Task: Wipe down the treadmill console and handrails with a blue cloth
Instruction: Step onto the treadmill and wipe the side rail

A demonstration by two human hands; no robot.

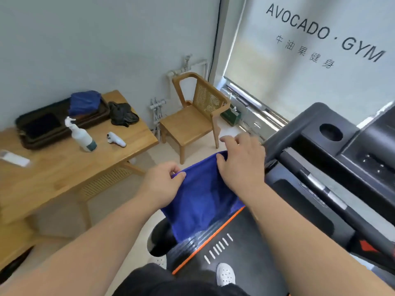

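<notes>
A blue cloth [203, 199] hangs spread in front of me, held by its top edge. My left hand [164, 180] pinches the cloth's left corner and my right hand [241, 163] grips the right corner, just left of the treadmill. The black treadmill console [342, 142] with a round cup hole sits at the right. A black handrail [333, 195] with silver sensor plates runs diagonally below it. The treadmill belt [245, 248] with an orange edge stripe lies under the cloth. Neither hand touches the console or rail.
A wooden table [64, 167] at the left carries a white spray bottle [82, 135], a white handheld device [116, 141], a dark tray [53, 127] with another blue cloth [85, 102], and black gloves [123, 115]. A wooden chair [192, 116] stands by the window blind.
</notes>
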